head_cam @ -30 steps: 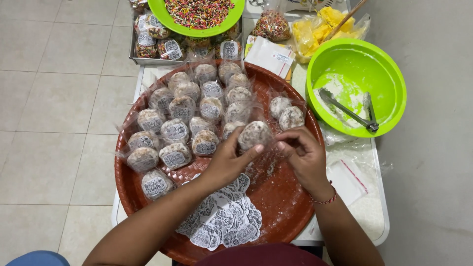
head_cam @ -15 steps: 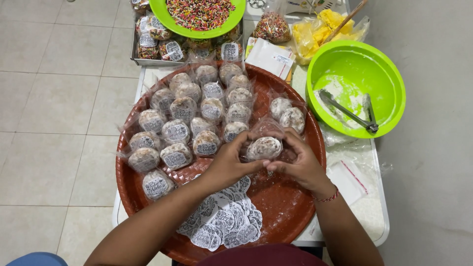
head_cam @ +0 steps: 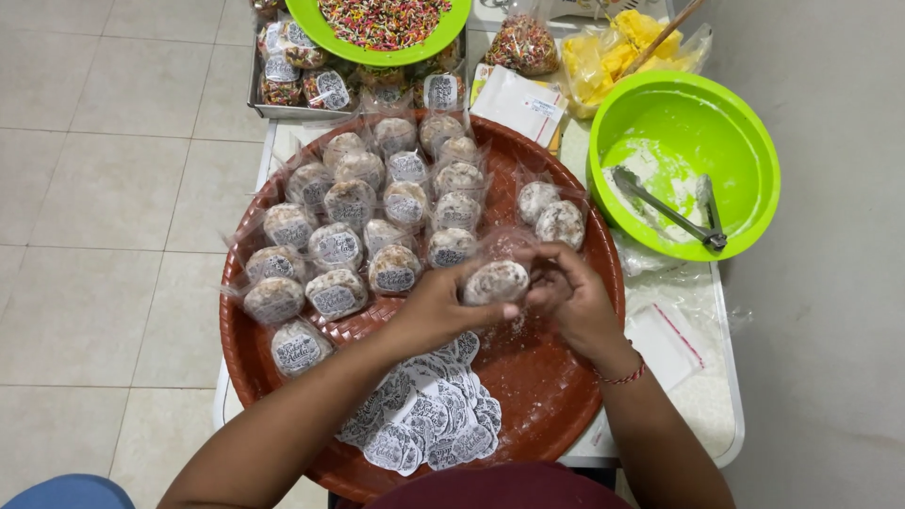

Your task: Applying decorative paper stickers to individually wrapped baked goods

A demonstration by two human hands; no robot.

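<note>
From the head camera, both hands meet over the middle of a round brown woven tray (head_cam: 566, 415). The left hand (head_cam: 436, 306) and the right hand (head_cam: 570, 297) are closed together on one round sweet in a clear wrapper (head_cam: 497, 281), which is held between the fingertips just above the tray surface. Beyond the left hand and to its outer side lie many wrapped sweets with labels (head_cam: 363, 226), packed close to each other in rows; two more wrapped sweets (head_cam: 550, 212) lie just beyond the right hand. Below the hands, between the two forearms, a heap of white lace-pattern stickers (head_cam: 429, 415) rests on the tray, partly covered by the left forearm. To the outer side of the right hand stands a green bowl (head_cam: 735, 123) with white powder and metal tongs (head_cam: 665, 203) inside. Far beyond the hands there is a green plate of coloured sprinkles (head_cam: 382, 19), a metal tray of packed sweets (head_cam: 302, 75), and a yellow plastic bag (head_cam: 622, 42).
</note>
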